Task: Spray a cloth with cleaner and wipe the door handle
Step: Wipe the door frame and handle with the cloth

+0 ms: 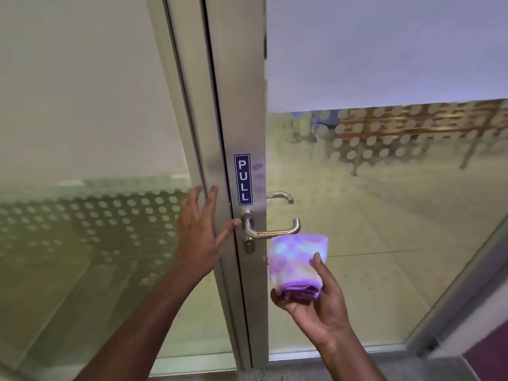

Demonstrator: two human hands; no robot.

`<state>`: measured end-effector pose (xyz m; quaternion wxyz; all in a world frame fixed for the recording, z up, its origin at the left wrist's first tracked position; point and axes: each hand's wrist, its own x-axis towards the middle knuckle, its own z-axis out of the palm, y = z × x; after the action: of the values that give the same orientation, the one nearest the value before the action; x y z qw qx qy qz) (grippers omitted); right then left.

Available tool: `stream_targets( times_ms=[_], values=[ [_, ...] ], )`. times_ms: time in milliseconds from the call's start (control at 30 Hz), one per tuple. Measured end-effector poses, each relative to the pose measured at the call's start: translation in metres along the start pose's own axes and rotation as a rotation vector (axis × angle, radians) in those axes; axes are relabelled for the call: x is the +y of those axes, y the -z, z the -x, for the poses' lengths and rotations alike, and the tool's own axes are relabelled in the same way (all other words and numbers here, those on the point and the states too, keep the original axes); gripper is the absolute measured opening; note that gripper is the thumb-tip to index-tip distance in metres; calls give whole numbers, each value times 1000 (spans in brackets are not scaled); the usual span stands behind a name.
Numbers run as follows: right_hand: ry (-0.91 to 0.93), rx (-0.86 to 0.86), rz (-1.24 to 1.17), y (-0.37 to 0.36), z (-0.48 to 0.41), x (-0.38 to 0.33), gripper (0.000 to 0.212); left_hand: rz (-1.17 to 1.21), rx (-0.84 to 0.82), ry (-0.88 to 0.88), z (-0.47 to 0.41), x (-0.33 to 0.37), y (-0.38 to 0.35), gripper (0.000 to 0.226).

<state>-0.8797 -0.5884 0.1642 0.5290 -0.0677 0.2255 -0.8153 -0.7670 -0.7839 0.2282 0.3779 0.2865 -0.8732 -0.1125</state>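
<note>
Fingers (316,264) of the right hand (316,301) curl around a folded cloth (298,266), thumb pressed on its front face and the other fingers cupping the folded end from beneath. The cloth is white with purple blotches, held upright with its upper edge just under the handle (270,229); whether it touches the metal cannot be told. The right palm faces up and toward the door, wrist bent back, forearm rising from the lower right.

The left hand (199,232) is spread open and holds nothing. Its fingers point up along the door frame (214,119), and one fingertip reaches toward the round base of the handle, very near it or just touching. The left forearm comes up diagonally from the bottom left.

The handle is a brushed-metal lever, its bar running to the right and turning back at the end. A keyhole cylinder (249,246) sits just below its base. A second lever (281,196) shows through the glass (384,215) on the far side.

Above the handle, a dark blue sticker (242,179) on the metal stile reads "PULL" in white letters stacked vertically. Three faint purple spots lie beside it on the right. The glass panels carry a frosted band and rows of frosted dots.
</note>
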Motion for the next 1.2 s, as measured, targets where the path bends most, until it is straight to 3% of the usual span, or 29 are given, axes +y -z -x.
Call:
stream_targets(
  times_ms=[100,267,433,733,1200],
  values=[
    [69,-29,50,-16,-2,-14,48,-104,112,-116,-25,-4,4,75],
    [311,25,220,-38,-21,-33,67,-218,226,-227,-68,-14,8,74],
    [822,206,1127,-60,-47,-43,30,-257,321,-281,-106,-20,16,73],
    [1184,160,1900,-79,-114,-74,71,-335,322,-265,-137,-33,-1,79],
    [1401,194,2344,-93,-153,-77,52,-426,510,-284,-152,-47,-25,77]
  ],
)
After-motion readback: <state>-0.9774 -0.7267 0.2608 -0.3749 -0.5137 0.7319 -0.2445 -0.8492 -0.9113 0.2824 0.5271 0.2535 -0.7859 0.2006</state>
